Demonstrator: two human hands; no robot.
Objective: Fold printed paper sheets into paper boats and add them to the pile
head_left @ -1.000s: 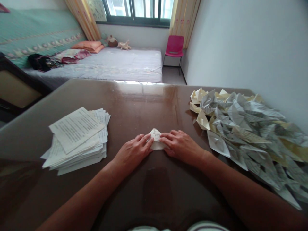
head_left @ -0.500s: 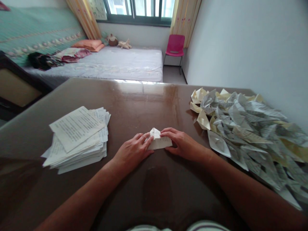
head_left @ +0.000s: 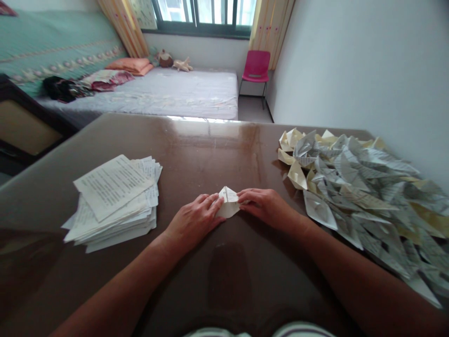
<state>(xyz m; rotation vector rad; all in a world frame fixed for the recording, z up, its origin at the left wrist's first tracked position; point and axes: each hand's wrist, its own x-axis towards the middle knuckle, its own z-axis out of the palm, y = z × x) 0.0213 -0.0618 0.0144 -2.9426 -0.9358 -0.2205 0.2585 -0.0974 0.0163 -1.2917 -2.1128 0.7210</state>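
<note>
A small piece of folded printed paper (head_left: 229, 208) lies on the brown table (head_left: 224, 154) in front of me, with a pointed peak at its far side. My left hand (head_left: 197, 216) holds its left part, fingers on top and thumb along the near edge. At the right corner, my right hand (head_left: 264, 205) has its fingers closed on the paper and bent over the edge. The fingertips hide both ends of the paper.
To the left stands a stack of printed sheets (head_left: 115, 201), its top sheet turned askew. A large heap of folded paper boats (head_left: 354, 187) covers the table's right side. Beyond the table are a bed (head_left: 189, 91) and a pink chair (head_left: 256, 65).
My right hand has drawn in the paper's right end, which stuck out flat before and now looks folded inward. The left hand has stayed in place.
</note>
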